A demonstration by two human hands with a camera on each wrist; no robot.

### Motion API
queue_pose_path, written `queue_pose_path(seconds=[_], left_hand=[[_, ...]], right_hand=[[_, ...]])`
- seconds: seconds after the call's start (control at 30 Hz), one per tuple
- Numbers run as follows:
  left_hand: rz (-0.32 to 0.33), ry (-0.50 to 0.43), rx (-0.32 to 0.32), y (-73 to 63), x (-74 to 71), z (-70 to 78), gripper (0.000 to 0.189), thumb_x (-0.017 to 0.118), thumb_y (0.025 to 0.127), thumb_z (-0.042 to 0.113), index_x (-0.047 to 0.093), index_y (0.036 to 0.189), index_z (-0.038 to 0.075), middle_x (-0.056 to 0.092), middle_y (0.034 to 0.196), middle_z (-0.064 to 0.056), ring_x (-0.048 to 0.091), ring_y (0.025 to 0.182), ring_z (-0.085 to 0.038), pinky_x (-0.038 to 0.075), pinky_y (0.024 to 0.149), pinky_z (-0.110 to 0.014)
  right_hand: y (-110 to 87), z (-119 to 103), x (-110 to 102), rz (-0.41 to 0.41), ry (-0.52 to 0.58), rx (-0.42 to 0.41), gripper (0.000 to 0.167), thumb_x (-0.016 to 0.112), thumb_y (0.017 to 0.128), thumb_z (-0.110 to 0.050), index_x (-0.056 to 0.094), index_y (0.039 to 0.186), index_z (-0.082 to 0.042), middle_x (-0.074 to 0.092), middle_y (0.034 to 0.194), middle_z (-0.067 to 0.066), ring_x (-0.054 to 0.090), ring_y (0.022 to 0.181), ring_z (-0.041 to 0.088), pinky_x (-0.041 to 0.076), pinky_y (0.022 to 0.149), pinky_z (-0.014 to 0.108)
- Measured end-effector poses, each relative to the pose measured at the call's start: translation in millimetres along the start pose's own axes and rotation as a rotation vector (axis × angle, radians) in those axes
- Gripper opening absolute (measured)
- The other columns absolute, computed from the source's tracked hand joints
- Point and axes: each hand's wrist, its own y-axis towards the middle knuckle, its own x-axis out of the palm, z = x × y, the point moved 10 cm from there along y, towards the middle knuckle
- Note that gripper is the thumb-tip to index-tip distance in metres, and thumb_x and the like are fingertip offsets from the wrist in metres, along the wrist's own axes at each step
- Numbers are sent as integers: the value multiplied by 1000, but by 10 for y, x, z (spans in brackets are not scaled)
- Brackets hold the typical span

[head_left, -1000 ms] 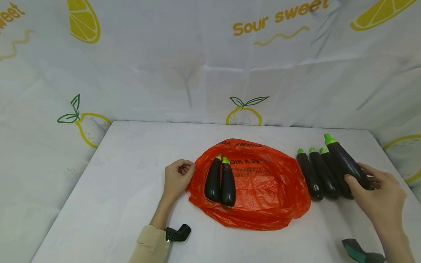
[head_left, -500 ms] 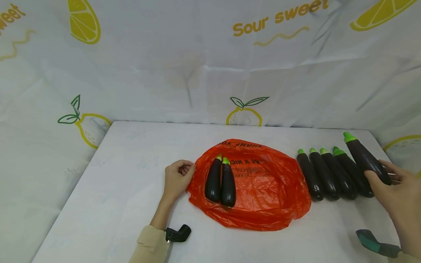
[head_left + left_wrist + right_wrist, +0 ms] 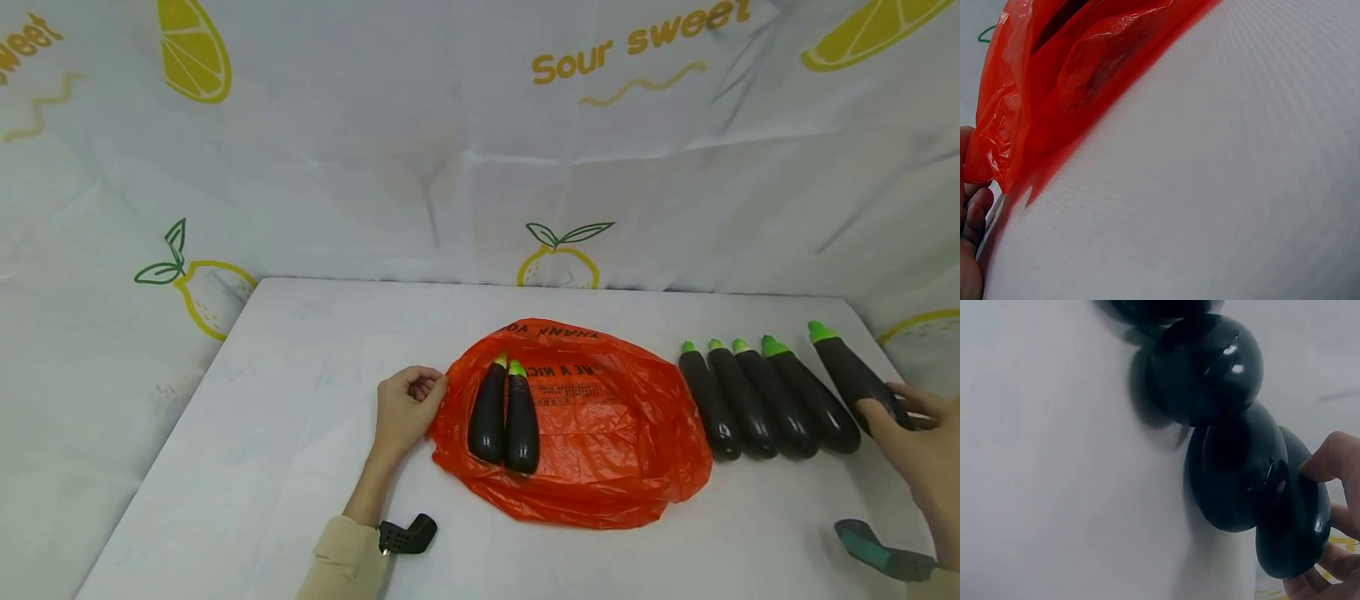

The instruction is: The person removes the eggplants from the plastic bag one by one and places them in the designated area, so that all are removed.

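Four eggplants [image 3: 776, 407] lined the counter [image 3: 262, 433] beside a fifth eggplant [image 3: 851, 371], its blunt end best kept steady in the gripping fingers of the right hand [image 3: 924, 442], while the left hand [image 3: 407, 410] pinched the red bag [image 3: 585, 433].

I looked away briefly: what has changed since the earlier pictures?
The right hand has carried its held eggplant rightward, then lower in the head view. The row's fourth eggplant, hidden a second ago, now shows. Nothing was visibly let go. The left hand still pinches the edge of the red bag; the two eggplants within its rim stayed put.
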Motion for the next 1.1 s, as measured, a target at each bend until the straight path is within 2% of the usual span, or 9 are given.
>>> queue_pose_path(seconds=[0.07,0.13,0.23,0.27,0.4,0.47,0.7,0.9,1.1], left_hand=[[1,-1,-1,-2,-5,5,6,73,90,9,76,87,5,66,71,-7,53,64,-11,49,61,-18],[0,-1,-4,-3,-7,1,6,73,90,9,76,87,5,66,71,-7,53,64,-11,49,61,-18],[0,-3,-7,-5,-5,-6,6,72,90,9,75,86,5,66,71,-7,53,64,-12,49,60,-18],[-1,-4,-8,-4,-3,-9,6,72,90,9,75,86,5,66,71,-7,53,64,-12,49,60,-18],[-2,-3,-7,-3,3,-10,6,72,90,9,75,86,5,66,71,-7,54,64,-12,49,60,-18],[-4,-3,-5,-2,4,-7,6,72,90,9,75,87,5,66,72,-7,54,64,-13,50,61,-18],[-3,-3,-2,0,-3,8,6,72,90,8,76,87,4,66,72,-8,54,64,-12,49,61,-18],[-1,0,-2,-3,-11,20,6,72,89,9,76,87,5,66,71,-7,54,64,-11,50,61,-18],[-5,-5,-6,-3,-2,12,6,72,90,9,76,87,5,66,72,-7,54,64,-12,49,61,-18]], right_hand=[[-125,-194,-39,-8,-26,2,56,58,97,-18,48,149,0,57,128,12,25,82,-17,27,50,1],[-206,-338,-55,-28,-51,2,55,56,98,-14,45,149,4,45,142,35,43,87,-5,23,50,2],[-241,-411,-46,-63,-77,8,56,55,99,-15,43,149,6,43,145,37,55,100,26,23,51,3],[-244,-422,-36,-77,-81,5,56,54,99,-15,42,149,8,41,147,39,53,102,35,23,51,3],[-235,-415,2,-116,-75,-19,56,54,100,-16,42,147,11,40,144,41,47,88,14,26,51,3],[-235,-395,27,-137,-88,-20,56,54,100,-16,42,146,13,40,141,42,41,83,10,28,50,4],[-225,-280,108,-199,-132,31,62,53,101,-21,36,150,12,36,145,43,45,96,48,29,49,10],[-199,-229,123,-218,-125,9,68,54,101,-32,36,149,13,35,145,45,45,102,54,31,48,12],[-252,-218,109,-210,-128,70,70,50,102,-36,30,154,7,33,152,41,42,124,57,25,54,13]])
